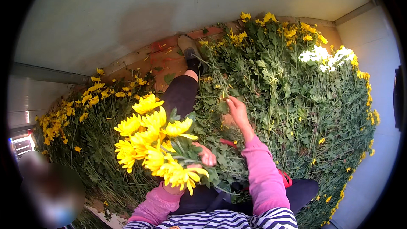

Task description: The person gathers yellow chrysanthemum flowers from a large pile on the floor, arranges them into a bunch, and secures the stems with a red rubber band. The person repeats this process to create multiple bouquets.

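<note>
My left hand (206, 156) is closed around the stems of a bunch of yellow chrysanthemums (154, 138), held low in front of my lap. The blooms point left, and they hide part of this hand and its wrist. My right hand (237, 109) reaches forward over the cut plants, thumb and fingers pinched on a thin leafy chrysanthemum stem (219, 82). That stem slants up toward my shoe. Under and beyond the right hand lies a thick heap of cut chrysanthemums (288, 97), mostly green stems and leaves, with yellow heads along its far and right edges.
Another heap of yellow chrysanthemums (85, 101) lies at the left. My outstretched leg (180, 95) runs between the heaps to a shoe (187, 46) on the brown floor (160, 74). Pale walls (195, 0) enclose the far side. A blurred person (51, 195) is at lower left.
</note>
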### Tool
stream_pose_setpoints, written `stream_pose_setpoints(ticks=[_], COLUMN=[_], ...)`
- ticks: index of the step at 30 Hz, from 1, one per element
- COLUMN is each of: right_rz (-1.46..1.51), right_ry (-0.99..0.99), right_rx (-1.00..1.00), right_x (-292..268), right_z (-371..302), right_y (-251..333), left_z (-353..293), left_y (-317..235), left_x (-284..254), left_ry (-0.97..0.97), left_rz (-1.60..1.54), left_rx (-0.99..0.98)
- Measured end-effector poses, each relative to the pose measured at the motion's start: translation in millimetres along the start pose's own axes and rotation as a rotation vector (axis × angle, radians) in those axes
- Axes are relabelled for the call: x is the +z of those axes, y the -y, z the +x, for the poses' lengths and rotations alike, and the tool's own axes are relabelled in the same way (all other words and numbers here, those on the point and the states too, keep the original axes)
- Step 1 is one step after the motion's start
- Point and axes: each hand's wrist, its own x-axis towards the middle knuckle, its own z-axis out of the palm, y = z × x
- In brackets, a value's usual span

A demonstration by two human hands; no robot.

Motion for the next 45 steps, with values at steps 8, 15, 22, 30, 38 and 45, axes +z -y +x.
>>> stream_pose_setpoints(ticks=[8, 15, 22, 30, 38, 45], right_rz=[-0.131, -0.421, 0.119, 0.485, 0.373, 0.270], right_ry=[0.161, 0.298, 0.153, 0.167, 0.135, 0.217], right_rx=[-0.242, -0.527, -0.668, -0.505, -0.323, -0.419], right_x=[-74, -87, -71, -58, -105, -57], right_z=[-147, -196, -172, -153, -144, -163], right_y=[80, 81, 201, 236, 213, 220], left_z=[14, -2, -7, -8, -17, 4], left_y=[-22, 8, 22, 0, -27, -26], left_x=[15, -38, -32, 0, 9, 26], left_ry=[-0.179, -0.038, -0.003, 0.151, 0.217, 0.183], left_rz=[0.015, 0.260, 0.489, 0.190, 0.055, 0.215], left_rx=[0.070, 0.118, 0.166, 0.118, 0.113, 0.006])
